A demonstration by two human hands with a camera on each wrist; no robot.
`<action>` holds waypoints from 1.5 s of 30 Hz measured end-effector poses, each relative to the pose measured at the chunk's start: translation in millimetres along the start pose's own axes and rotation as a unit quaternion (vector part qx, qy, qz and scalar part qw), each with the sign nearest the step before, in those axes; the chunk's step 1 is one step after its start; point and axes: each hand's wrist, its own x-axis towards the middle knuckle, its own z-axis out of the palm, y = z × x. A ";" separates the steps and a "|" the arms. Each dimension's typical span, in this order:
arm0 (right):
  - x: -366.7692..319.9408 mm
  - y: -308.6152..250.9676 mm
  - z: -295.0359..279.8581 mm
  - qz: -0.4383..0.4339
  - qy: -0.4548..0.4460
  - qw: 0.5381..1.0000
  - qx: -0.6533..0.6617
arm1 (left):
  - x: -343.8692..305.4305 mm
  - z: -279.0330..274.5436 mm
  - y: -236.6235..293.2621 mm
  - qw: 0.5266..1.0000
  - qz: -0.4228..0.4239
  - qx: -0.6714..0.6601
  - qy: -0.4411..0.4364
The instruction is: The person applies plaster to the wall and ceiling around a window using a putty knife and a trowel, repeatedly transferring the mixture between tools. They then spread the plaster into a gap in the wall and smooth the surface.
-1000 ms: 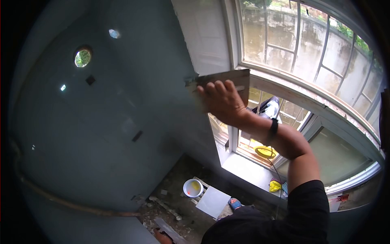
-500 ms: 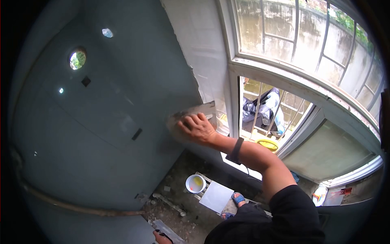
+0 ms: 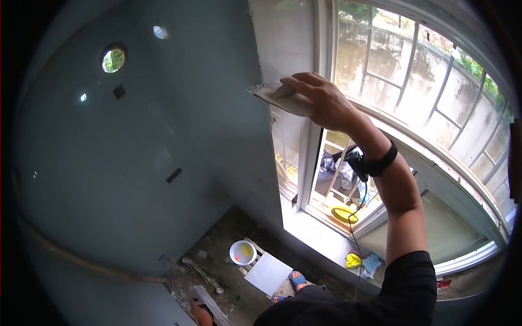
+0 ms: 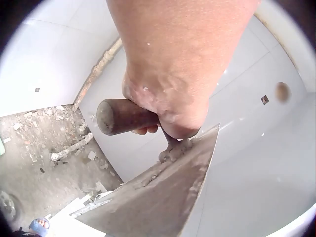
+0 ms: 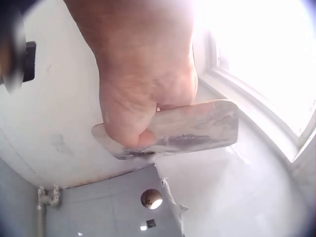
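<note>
My right hand [image 3: 330,106] is raised beside the window and grips a plastering trowel [image 3: 283,101] by its handle. The trowel's blade lies nearly level, its leading edge close to the corner between the tiled wall [image 3: 212,98] and the pale window reveal [image 3: 283,43]. In the right wrist view the steel blade [image 5: 197,131] is smeared with grey. Low down, my left hand [image 3: 202,313] holds a second trowel; the left wrist view shows fingers wrapped round its brown handle [image 4: 126,117]. That trowel's flat plate [image 4: 163,197] carries grey paste near the handle mount.
A white bucket [image 3: 243,252] with something yellow inside stands below, beside a pale board [image 3: 268,273] and my sandalled feet. Rubble and a pipe [image 3: 204,274] lie along the wall. Yellow and blue cloths [image 3: 361,261] rest on the sill. A cable hangs from my right wrist.
My right hand with the trowel went down along the wall corner, then rose again to the upper reveal, its blade now tipped nearly level. The left hand stays low, holding its trowel.
</note>
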 end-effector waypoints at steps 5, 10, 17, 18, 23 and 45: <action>-52.7 5.1 55.0 -0.019 -0.016 1.000 -0.014 | -10.9 -3.6 19.2 0.999 -0.028 -0.029 0.004; -124.7 4.1 137.6 0.003 0.067 0.998 -0.001 | -7.5 -11.6 26.7 0.999 0.005 -0.040 -0.006; -208.8 -31.1 207.5 0.106 0.055 0.984 0.132 | 46.0 -20.1 96.0 0.696 -0.245 -0.654 -0.168; -209.3 -50.0 199.9 0.137 0.043 0.975 0.168 | 50.8 -28.0 132.9 0.701 -0.204 -0.649 -0.214; -176.2 -142.5 138.7 0.157 0.101 0.881 0.434 | 73.4 -44.3 318.6 0.647 -0.017 -0.650 -0.398; -157.9 -191.8 125.6 -0.106 -0.155 0.952 0.241 | 99.3 -119.3 304.6 0.442 0.020 -0.812 -0.381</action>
